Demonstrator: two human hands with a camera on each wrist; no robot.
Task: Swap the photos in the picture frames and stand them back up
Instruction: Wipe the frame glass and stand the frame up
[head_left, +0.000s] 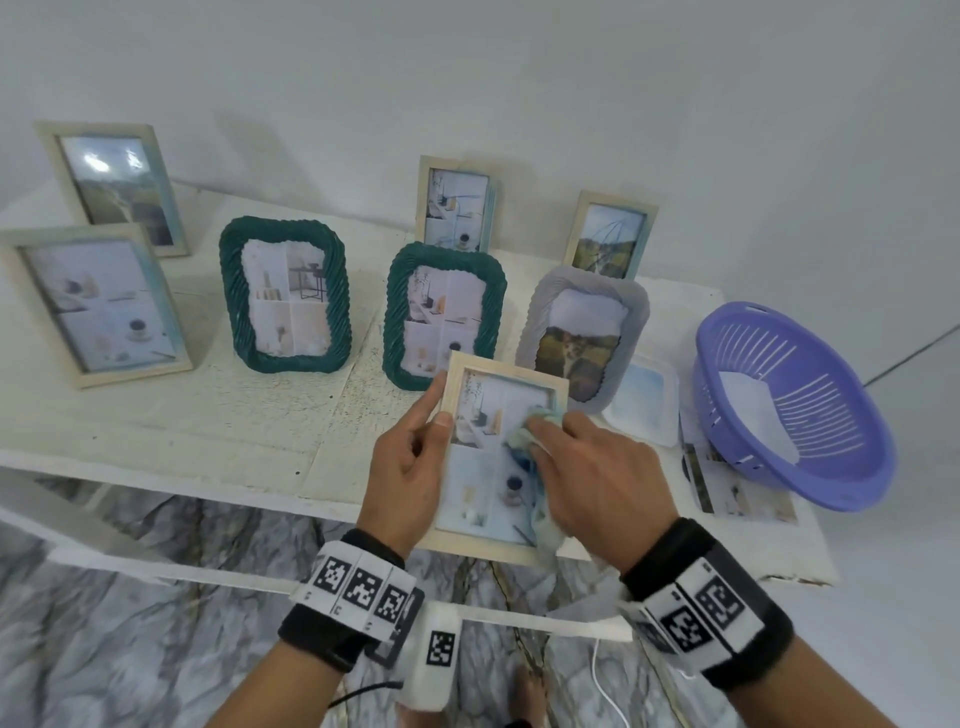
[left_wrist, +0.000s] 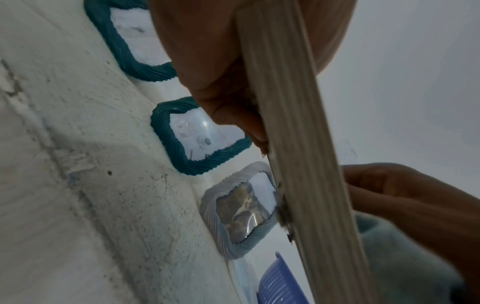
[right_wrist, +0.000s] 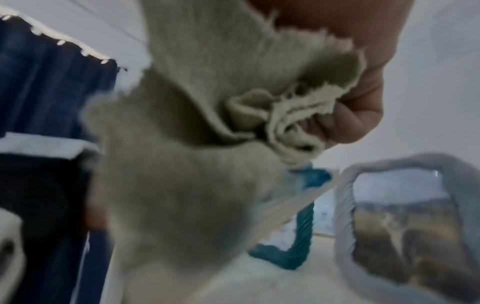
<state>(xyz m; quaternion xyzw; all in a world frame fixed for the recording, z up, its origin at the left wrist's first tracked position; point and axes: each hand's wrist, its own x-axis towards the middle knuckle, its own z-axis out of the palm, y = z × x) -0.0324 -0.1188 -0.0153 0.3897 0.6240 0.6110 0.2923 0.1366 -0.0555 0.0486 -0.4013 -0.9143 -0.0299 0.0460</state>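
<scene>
A pale wooden picture frame (head_left: 483, 499) with a four-panel photo is held above the table's front edge. My left hand (head_left: 410, 462) grips its left edge, thumb on the front; in the left wrist view the frame's side (left_wrist: 298, 144) runs down the picture between my fingers. My right hand (head_left: 587, 467) presses a bunched pale blue-green cloth (head_left: 530, 434) against the glass; the cloth (right_wrist: 207, 123) fills the right wrist view, gripped by my fingers. Behind stand two green rope-edged frames (head_left: 285, 296) (head_left: 441, 317) and a grey one (head_left: 582, 332).
Several more wooden frames (head_left: 98, 301) stand at the left and back of the white table (head_left: 208, 415). A purple plastic basket (head_left: 795, 405) sits at the right, over loose photos (head_left: 737, 488). A frameless pane (head_left: 644, 400) lies beside the grey frame.
</scene>
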